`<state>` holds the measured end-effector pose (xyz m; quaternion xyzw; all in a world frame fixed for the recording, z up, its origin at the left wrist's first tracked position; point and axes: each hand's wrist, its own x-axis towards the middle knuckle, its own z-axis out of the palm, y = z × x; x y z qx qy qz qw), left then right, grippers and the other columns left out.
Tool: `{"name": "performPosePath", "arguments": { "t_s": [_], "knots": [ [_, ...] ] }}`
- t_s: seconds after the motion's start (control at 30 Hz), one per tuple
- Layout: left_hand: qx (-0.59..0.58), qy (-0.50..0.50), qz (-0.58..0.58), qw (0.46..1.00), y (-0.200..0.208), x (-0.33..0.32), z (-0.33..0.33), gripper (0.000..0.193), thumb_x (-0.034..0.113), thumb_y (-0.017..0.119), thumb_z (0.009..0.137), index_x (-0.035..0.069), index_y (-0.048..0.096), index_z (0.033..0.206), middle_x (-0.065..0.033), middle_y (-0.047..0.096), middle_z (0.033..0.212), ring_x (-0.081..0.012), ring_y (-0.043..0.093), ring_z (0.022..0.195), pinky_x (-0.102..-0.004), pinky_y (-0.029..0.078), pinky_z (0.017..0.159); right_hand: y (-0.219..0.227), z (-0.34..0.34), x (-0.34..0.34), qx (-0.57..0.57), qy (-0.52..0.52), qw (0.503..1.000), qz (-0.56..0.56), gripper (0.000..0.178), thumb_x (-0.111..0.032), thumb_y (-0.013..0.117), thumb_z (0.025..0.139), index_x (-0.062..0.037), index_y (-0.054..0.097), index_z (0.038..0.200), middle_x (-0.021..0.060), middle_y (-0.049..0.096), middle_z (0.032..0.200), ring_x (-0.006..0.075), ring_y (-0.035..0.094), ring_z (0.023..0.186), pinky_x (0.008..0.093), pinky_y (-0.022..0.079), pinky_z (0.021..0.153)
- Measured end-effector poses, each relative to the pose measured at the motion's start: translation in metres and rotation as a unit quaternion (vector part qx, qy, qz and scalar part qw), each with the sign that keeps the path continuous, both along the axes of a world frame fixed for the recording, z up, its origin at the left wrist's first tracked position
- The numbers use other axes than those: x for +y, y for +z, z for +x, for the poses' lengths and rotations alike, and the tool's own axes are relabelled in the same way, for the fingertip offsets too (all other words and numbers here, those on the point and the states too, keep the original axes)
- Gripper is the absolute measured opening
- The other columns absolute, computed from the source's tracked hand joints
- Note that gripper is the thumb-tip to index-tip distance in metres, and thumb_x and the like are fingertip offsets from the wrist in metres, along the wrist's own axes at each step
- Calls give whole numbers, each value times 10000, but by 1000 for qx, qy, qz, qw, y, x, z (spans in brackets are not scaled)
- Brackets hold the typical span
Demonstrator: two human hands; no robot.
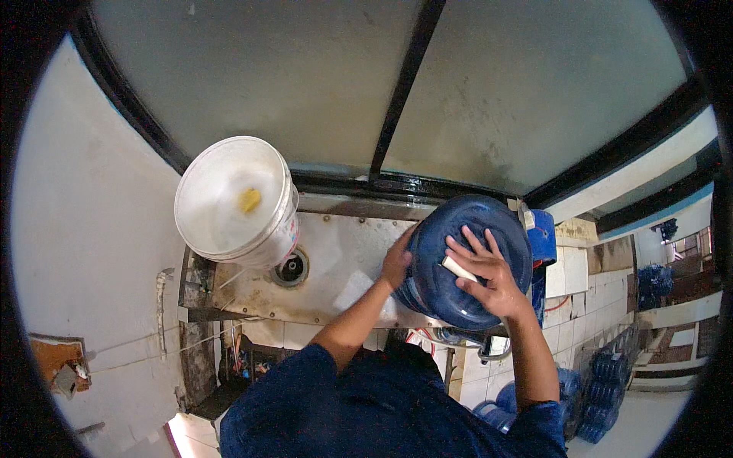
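Step in hand, as judged: steadying and working the round end of the blue jug (437, 288), at the worktop's (324, 240) right end. Right hand (485, 275): fingers spread over that end, holding a short white cylinder (460, 269). Left hand (396, 261): against the jug's side; finger spread cannot be told. Any turn calls for firm left support. Window frame (427, 185) limits the rear; open room lies leftward, toward the white bucket (286, 237).

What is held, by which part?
Left hand steadies the blue jug by its side; right hand has a white piece between thumb and forefinger, grip partly hidden.
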<state>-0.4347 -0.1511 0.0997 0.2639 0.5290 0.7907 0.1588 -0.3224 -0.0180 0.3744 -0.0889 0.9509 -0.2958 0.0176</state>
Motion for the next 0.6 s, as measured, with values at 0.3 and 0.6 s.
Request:
{"name": "performPosePath", "arguments": {
  "t_s": [0.3, 0.6],
  "knots": [
    [-94, 115, 44, 988, 14, 3, 57, 791, 543, 550, 1018, 2, 362, 1565, -146, 507, 1518, -252, 475, 1412, -383, 351, 1204, -7, 6, 15, 1, -40, 998, -54, 482, -230, 681, 930, -134, 650, 1401, 93, 566, 1526, 345, 368, 1527, 572, 76, 1270],
    [-322, -165, 55, 931, 30, 16, -40, 752, 543, 469, 1056, 16, 364, 1582, -180, 539, 1486, -270, 550, 1342, -386, 397, 1163, -5, -4, -1, 7, -34, 999, -13, 539, -122, 692, 893, -149, 627, 1427, 60, 552, 1541, 321, 366, 1530, 568, 82, 1275]
  ]
}}
